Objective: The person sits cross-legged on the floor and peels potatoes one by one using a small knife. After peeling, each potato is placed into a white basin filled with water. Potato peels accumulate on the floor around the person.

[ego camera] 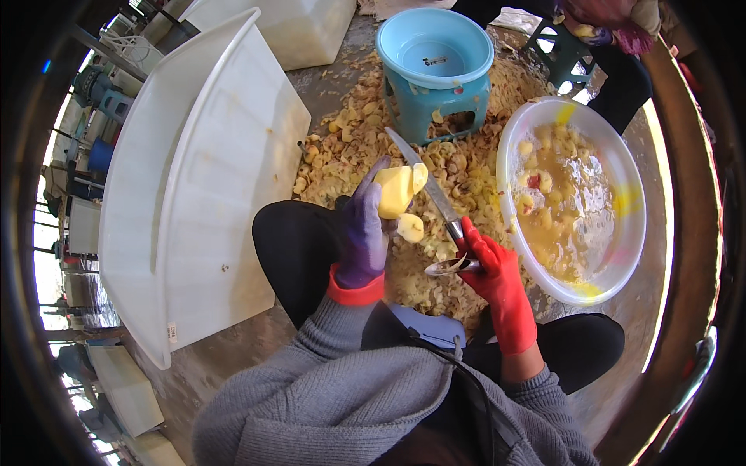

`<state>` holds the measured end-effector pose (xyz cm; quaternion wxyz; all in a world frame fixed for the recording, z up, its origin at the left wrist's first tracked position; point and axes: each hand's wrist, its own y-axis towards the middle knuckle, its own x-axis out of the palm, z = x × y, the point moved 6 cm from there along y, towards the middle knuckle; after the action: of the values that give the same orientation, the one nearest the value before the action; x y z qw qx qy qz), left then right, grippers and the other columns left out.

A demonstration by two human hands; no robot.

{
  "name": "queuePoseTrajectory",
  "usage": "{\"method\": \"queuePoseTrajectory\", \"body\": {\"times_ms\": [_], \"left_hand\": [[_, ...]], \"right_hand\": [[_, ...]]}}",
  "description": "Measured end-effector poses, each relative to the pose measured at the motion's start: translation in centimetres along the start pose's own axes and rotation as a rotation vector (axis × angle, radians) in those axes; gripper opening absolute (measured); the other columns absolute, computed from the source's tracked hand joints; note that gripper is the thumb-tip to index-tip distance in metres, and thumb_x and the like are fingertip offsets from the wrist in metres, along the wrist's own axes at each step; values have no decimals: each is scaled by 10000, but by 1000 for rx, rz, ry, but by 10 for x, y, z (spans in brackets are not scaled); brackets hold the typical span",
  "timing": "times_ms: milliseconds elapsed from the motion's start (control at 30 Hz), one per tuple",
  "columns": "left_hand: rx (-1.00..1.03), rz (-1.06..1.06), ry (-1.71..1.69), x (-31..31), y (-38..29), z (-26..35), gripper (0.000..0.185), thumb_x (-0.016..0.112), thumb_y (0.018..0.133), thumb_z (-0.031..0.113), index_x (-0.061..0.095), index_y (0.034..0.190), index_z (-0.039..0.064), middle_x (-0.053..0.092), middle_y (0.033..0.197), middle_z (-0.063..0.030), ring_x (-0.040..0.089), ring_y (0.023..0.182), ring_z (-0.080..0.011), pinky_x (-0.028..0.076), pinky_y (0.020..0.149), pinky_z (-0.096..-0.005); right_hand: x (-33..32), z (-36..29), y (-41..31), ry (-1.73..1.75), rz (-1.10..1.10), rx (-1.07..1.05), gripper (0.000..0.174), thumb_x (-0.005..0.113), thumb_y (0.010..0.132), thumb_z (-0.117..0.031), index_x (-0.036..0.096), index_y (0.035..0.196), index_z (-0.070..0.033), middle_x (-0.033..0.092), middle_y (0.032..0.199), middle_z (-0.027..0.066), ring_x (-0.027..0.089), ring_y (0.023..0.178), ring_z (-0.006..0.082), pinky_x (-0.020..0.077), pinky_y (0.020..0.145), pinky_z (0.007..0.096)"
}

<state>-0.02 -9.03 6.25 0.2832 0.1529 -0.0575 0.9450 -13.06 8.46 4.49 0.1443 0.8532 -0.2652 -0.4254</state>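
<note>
My left hand (364, 233), in a purple glove with a red cuff, holds a pale yellow peeled piece of produce (394, 191), perhaps a potato. A cut slice (410, 228) hangs by its lower edge, and another lies at its upper right, against the blade. In a red rubber glove, my right hand (495, 268) grips a long knife (427, 183) by its handle, blade pointing up and left. The same hand also holds a metal tool with an oval head (451, 267), its exact kind unclear. Peelings (349, 140) are heaped on the floor beneath both hands.
A large white plastic tub (233, 175) stands at left. On the right, a round basin (640, 233) holds peeled pieces in cloudy water. Ahead, a blue basin (434, 49) rests on a teal stool (437, 108). Another person's gloved hand (600, 36) shows at the upper right.
</note>
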Motion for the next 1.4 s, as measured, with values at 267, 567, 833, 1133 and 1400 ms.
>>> {"method": "queuePoseTrajectory", "body": {"times_ms": [267, 567, 833, 1133, 1400], "left_hand": [[-462, -384, -1108, 9, 7, 4, 697, 534, 966, 433, 307, 1505, 53, 583, 889, -51, 332, 503, -56, 330, 471, -208], [-558, -380, -1339, 6, 6, 4, 612, 442, 999, 376, 323, 1502, 48, 621, 880, -96, 375, 477, -79, 348, 441, -225], [-473, -250, -1279, 2, 6, 10, 552, 436, 994, 344, 390, 1486, 98, 626, 959, -126, 507, 620, -139, 425, 557, -284], [-442, -150, -885, 7, 2, -18, 513, 491, 1019, 443, 482, 1409, 109, 581, 909, -51, 417, 593, -86, 334, 523, -230], [-549, -393, -723, 32, -13, -50, 542, 354, 1030, 544, 575, 1110, 56, 494, 693, 6, 264, 420, -54, 208, 370, -221]], "right_hand": [[26, 71, 14, 550, -166, 1126, 275, 687, 915, -236, 711, 1133, -70, 589, 658, -30, 511, 546, 40, 361, 471, 215], [45, 104, 251, -261, -289, 503, 289, 643, 827, -321, 720, 1041, -143, 709, 869, 155, 681, 837, 348, 515, 742, 414], [73, 167, 313, -17, -218, 434, 375, 664, 906, -346, 668, 1064, -6, 688, 761, 100, 672, 614, 231, 513, 593, 330], [16, 80, 156, 108, 5, 442, 381, 580, 996, -356, 637, 1134, -5, 611, 752, 27, 526, 624, 113, 428, 560, 271], [-15, -27, 43, 104, 235, 279, 231, 641, 948, -245, 641, 963, -14, 616, 720, 124, 580, 602, 275, 444, 570, 356]]}}
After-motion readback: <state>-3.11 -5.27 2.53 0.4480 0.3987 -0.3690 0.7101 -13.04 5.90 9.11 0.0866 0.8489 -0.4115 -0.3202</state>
